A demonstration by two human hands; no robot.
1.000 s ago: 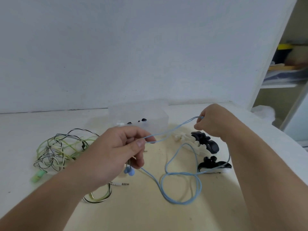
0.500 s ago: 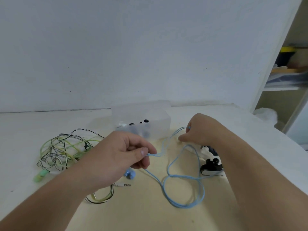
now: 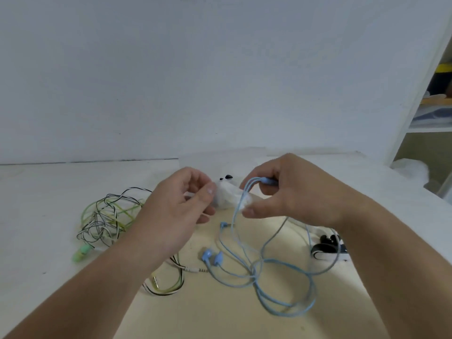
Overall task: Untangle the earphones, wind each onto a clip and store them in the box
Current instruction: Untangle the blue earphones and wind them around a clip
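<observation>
Winding was judged barely begun: a white clip (image 3: 228,198) was held by the left hand (image 3: 181,204), the blue earphone cable (image 3: 255,270) pinched against it by the right hand (image 3: 291,192), its slack on the desk (image 3: 36,216); green-and-black earphones (image 3: 105,216) were left tangled nearby.

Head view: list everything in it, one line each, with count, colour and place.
blue earphones: one, light blue, looped at centre front, some strands lifted.
white clip: one, white, blurred, between both hands.
tangled earphones: count unclear, green and black-white, at left.
second clip: one, black and white, at right, partly behind the forearm.
table: one, white and cream, under everything.
shelf: one, white, far right.
left hand: pinches the white clip.
right hand: grips the blue strands.
</observation>
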